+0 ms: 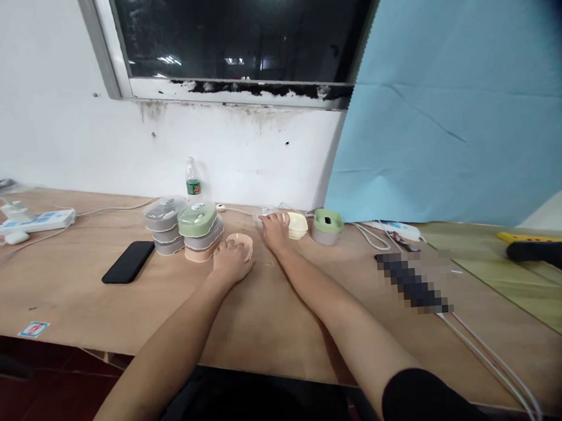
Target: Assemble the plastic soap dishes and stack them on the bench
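Note:
My left hand [230, 260] is closed on the rim of a peach plastic container [243, 241] standing on the table. Farther forward, my right hand [275, 230] has its fingers curled over a clear plastic lid [263, 217]; the fingertips are partly hidden. Just right of that hand is a stack of cream containers [297, 225]. A grey container with a green ring-like top [328, 226] stands beyond it. Left of my left hand is a stack with a green layer [197, 220] over grey and peach ones, and a grey stack [166, 226] with a clear lid.
A black phone [128, 262] lies on the left of the wooden table [270, 327]. A bottle [192, 177] stands by the wall. Power strips [41, 221] and cables are at both sides. A blurred dark object [411, 281] lies right, near a blue sheet [446, 96].

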Demonstrator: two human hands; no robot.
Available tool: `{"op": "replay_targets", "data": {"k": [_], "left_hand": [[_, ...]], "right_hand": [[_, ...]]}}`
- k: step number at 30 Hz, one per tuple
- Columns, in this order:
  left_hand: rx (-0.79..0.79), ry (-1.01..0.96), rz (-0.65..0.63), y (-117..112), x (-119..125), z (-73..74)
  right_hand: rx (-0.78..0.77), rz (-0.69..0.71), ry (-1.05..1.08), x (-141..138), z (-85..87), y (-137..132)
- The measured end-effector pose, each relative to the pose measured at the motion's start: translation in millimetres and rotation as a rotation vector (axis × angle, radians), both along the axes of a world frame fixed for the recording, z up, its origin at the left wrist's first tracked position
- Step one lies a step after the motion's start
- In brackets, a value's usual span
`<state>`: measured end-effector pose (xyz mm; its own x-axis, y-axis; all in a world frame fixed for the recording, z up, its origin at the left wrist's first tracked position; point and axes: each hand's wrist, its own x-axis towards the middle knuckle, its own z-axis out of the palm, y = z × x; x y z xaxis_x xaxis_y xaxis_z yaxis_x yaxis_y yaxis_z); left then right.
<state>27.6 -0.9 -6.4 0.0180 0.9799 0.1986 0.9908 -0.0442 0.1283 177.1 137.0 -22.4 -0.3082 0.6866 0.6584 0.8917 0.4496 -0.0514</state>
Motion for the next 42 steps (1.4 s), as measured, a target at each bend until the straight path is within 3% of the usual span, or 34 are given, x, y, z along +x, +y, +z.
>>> {"op": "replay_targets", "data": {"k": [12,18,22,27,33,42], "left_hand": [[-0.027,-0.021,0.035,-3,1,5.9],[-0.026,-0.013,0.010,-2,0,3.2],[-0.038,-0.009,0.013,-2,-1,3.3],[-0.043,-0.011,-0.005,-3,-1,4.7],[-0.024,-0.009,-0.018,-3,-1,2.9],[-0.008,0.004,-0.024,-2,-1,2.6]], "right_hand": [[0.010,-0.091,0.169,13,-5.1,5],[-0.042,0.011,0.131,15,-4.4,7],[0.001,0.093,0.177,14,-4.3,10],[0.066,0.034,0.261,25,-3.9,18],[-0.012,-0.038,0.203,35,-7.7,23],[-0.028,-0.062,0.106,25,-6.1,17]]}}
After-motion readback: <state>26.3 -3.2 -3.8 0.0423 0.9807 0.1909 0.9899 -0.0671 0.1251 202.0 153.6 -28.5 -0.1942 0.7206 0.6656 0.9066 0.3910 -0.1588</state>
